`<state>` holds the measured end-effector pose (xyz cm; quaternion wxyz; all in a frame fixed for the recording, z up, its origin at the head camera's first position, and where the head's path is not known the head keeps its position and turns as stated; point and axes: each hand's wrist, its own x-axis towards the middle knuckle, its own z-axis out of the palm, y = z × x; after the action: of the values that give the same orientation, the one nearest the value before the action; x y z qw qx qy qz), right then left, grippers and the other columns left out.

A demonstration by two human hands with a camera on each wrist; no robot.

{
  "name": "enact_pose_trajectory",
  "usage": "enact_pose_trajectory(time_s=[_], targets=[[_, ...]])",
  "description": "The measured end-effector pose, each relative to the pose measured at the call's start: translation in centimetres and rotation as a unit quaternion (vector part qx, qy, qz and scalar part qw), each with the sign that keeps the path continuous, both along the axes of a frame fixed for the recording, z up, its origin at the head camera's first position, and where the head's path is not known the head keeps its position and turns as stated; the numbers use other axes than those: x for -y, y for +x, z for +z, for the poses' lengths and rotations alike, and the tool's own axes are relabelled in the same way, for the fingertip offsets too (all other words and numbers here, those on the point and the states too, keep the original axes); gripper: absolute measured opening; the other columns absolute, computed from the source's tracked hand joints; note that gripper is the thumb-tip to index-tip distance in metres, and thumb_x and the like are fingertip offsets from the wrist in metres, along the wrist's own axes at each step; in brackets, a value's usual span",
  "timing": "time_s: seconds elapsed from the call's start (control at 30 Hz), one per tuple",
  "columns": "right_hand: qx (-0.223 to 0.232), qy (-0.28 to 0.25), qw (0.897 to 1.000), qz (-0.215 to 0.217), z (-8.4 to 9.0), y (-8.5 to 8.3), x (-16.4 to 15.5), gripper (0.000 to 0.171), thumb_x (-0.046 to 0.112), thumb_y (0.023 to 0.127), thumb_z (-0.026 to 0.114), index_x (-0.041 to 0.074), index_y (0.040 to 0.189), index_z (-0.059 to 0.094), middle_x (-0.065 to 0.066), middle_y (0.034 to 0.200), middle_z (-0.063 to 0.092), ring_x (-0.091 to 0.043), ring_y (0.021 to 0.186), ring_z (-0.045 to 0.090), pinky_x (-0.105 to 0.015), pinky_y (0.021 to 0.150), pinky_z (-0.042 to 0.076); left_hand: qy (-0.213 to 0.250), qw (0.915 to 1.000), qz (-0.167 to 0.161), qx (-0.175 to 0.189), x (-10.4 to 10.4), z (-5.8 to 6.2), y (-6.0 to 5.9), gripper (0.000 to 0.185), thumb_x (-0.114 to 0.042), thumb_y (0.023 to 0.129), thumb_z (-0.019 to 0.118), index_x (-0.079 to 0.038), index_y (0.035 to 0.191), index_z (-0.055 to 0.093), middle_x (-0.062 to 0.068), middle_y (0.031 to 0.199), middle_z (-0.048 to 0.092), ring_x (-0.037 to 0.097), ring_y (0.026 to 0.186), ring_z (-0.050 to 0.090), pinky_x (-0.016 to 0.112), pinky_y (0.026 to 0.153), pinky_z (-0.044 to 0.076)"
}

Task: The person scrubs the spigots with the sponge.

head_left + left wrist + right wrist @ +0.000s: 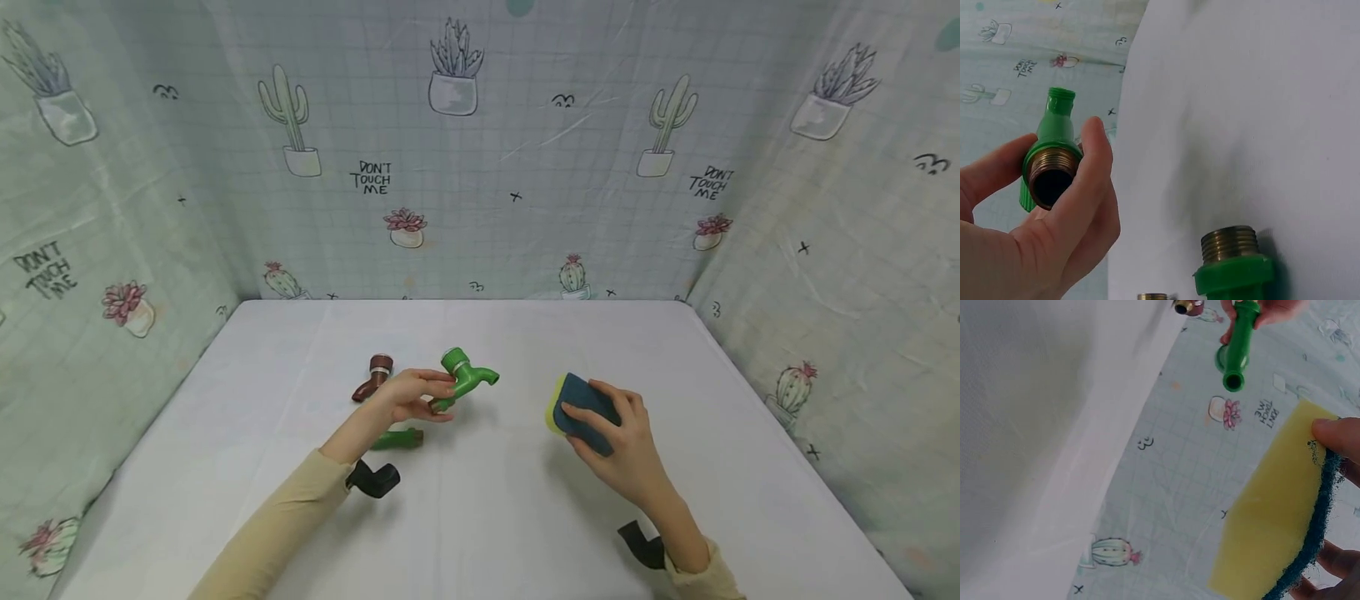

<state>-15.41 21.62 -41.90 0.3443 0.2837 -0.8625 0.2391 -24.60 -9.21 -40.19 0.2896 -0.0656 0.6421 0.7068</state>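
My left hand (412, 394) grips a green plastic tap (467, 377) by its brass-threaded end, lifted a little over the white table (495, 500). In the left wrist view the tap's threaded mouth (1050, 175) faces the camera between thumb and fingers. My right hand (615, 433) holds a yellow sponge with a dark blue scouring face (581, 404) to the right of the tap; in the right wrist view the sponge (1272, 519) fills the lower right, and the tap (1238, 344) is at the top.
A brown tap (373, 377) lies left of my left hand. A second green tap (397, 438) lies under the left forearm, its brass thread showing (1230, 256). Cactus-print cloth walls (480, 150) enclose the table on three sides.
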Motion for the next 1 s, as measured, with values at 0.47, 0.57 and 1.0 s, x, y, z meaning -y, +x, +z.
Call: enact_pose_trajectory(time_s=[0.47, 0.57, 1.0], targets=[[0.006, -0.007, 1.000, -0.003, 0.0, 0.1, 0.1, 0.032, 0.045, 0.081, 0.058, 0.025, 0.105, 0.065, -0.019, 0.122, 0.047, -0.034, 0.104, 0.040, -0.052, 0.074, 0.044, -0.082, 0.9954, -0.032, 0.038, 0.0, -2.4, -2.5, 0.041, 0.008, 0.083, 0.051, 0.007, 0.124, 0.045, 0.013, 0.110, 0.040, 0.021, 0.089, 0.043, 0.043, 0.087, 0.049], [0.008, -0.009, 1.000, 0.002, 0.2, 0.1, 0.2, 0.031, 0.034, 0.076, 0.069, 0.024, 0.105, 0.065, -0.019, 0.123, 0.047, -0.034, 0.104, 0.039, -0.052, 0.074, 0.044, -0.107, 0.9927, -0.045, 0.032, -0.2, -2.7, -2.5, 0.040, 0.009, 0.082, 0.053, 0.008, 0.122, 0.048, 0.013, 0.108, 0.042, 0.020, 0.087, 0.043, 0.036, 0.077, 0.054], [0.023, 0.000, 1.000, 0.008, 0.2, 0.3, 0.3, 0.041, 0.018, 0.066, 0.076, 0.024, 0.105, 0.065, -0.019, 0.122, 0.047, -0.032, 0.104, 0.039, -0.050, 0.073, 0.045, -0.042, 0.9979, -0.047, -0.015, 2.3, -11.7, -8.2, 0.035, -0.008, 0.076, 0.069, -0.002, 0.109, 0.060, 0.018, 0.115, 0.053, 0.031, 0.105, 0.050, 0.054, 0.082, 0.047]])
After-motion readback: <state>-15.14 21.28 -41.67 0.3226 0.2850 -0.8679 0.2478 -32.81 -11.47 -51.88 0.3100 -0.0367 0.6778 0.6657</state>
